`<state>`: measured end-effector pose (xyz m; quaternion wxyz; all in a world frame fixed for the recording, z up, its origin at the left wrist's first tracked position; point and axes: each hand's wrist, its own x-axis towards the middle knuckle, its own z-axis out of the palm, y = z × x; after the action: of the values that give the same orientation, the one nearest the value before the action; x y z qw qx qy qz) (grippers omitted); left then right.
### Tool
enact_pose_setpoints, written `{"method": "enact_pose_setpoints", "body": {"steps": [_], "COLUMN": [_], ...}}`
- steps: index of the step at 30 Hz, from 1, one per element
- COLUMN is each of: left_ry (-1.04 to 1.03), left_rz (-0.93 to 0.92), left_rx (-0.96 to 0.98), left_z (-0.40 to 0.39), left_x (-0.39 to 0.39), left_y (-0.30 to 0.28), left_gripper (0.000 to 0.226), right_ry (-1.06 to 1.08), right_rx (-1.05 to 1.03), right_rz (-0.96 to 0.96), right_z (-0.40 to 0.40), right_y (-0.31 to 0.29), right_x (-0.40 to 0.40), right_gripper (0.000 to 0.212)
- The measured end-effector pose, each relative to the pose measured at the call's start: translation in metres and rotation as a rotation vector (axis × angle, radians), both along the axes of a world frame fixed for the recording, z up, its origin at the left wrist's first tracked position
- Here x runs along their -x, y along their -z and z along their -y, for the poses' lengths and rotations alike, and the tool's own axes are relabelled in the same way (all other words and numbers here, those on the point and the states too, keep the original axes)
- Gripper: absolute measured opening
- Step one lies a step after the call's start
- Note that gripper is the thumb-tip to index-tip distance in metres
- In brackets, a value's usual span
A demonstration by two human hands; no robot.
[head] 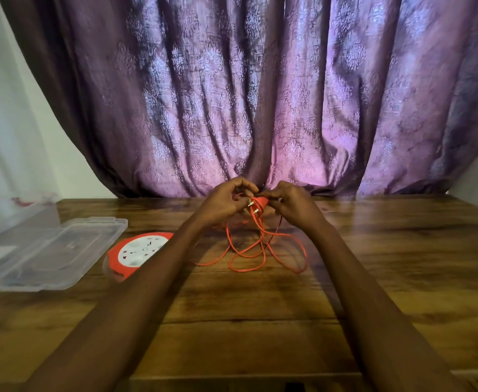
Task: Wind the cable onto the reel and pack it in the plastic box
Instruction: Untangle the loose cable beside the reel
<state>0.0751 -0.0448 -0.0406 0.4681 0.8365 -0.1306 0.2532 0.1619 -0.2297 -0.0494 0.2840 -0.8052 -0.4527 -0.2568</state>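
Both hands met at frame centre, and the left hand pinched the orange cable while the right hand pinched the orange plug, grip curled tight on both sides. The fingertips overlapped, so exact contact was hard to read. The cable's loose loops lay on the counter below the hands. The reel sat left of centre, partly hidden behind the left forearm. The plastic box lay open at the left edge, blurred and cut off. Bare wood stretched to the right.
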Motion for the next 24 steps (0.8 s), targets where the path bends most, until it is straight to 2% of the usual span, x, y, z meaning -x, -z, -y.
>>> {"method": "enact_pose_setpoints", "body": {"steps": [2, 5, 7, 10, 12, 15, 18, 21, 24], "left_ry": [-0.105, -0.152, -0.149, -0.16, -0.18, -0.154, -0.087, -0.025, 0.044], "left_rz": [0.147, 0.278, 0.258, 0.141, 0.08, -0.013, -0.06, -0.068, -0.074], "left_rx": [-0.121, -0.292, -0.264, -0.076, 0.036, 0.068, 0.076, 0.11, 0.152], "left_z": [0.003, 0.0, 0.002, 0.007, 0.003, -0.005, -0.008, -0.008, -0.008], "left_x": [-0.001, -0.003, -0.006, -0.01, -0.014, -0.018, -0.015, -0.01, -0.007], "left_y": [0.007, 0.018, 0.024, 0.027, 0.026, 0.025, 0.026, 0.029, 0.028], "left_gripper": [0.026, 0.021, 0.02, 0.016, 0.015, 0.017, 0.016, 0.021, 0.02], "right_ry": [0.027, 0.012, -0.006, -0.074, -0.141, -0.235, -0.297, -0.252, -0.178], "right_rx": [-0.01, -0.13, -0.274, -0.434, -0.462, -0.446, -0.394, -0.357, -0.529], "right_rz": [-0.117, -0.5, -0.721, -0.927, -0.958, -0.931, -0.988, -0.943, -0.896], "right_z": [0.001, 0.006, 0.008, 0.003, 0.001, 0.003, 0.004, 0.003, -0.005], "right_y": [-0.001, -0.002, 0.0, 0.002, 0.002, 0.001, 0.004, 0.005, 0.005], "right_x": [-0.002, -0.006, -0.003, 0.006, 0.01, 0.009, 0.007, 0.007, 0.011], "right_gripper": [0.025, 0.026, 0.026, 0.026, 0.024, 0.025, 0.022, 0.017, 0.012]}}
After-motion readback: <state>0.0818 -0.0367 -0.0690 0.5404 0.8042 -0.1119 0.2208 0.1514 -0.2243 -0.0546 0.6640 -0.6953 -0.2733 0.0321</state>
